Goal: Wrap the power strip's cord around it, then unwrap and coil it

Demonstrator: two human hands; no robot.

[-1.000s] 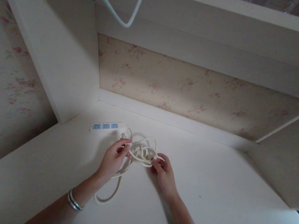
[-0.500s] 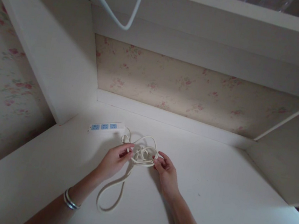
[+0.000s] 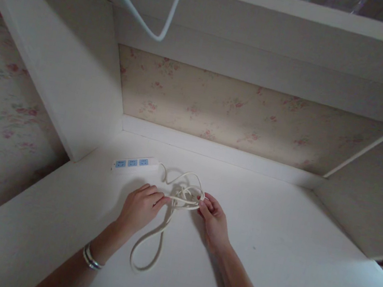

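Observation:
A tangled cream power cord [image 3: 186,205] lies between my two hands, its loops bunched just above the desk. My left hand [image 3: 142,206] is closed on one strand at the left of the bundle, knuckles up, the fingertips mostly hidden. On the other side, my right hand [image 3: 213,218] pinches the right ends of the loops between thumb and fingers. A long loop of the cord droops toward me below the bundle. The cord runs back to a white power strip [image 3: 135,165] with three blue socket panels, resting behind my left hand.
The white desktop [image 3: 271,240] is bounded by a side panel [image 3: 65,63] at left and another at right. Floral wallpaper [image 3: 237,112] shows behind a low back ledge. Overhead are a shelf [image 3: 286,37] and a bent pale rod or cable [image 3: 158,37].
My left hand has turned knuckles up and moved slightly left, drawing a strand out straight. The small coil near the strip's end has opened out. My right hand keeps its hold.

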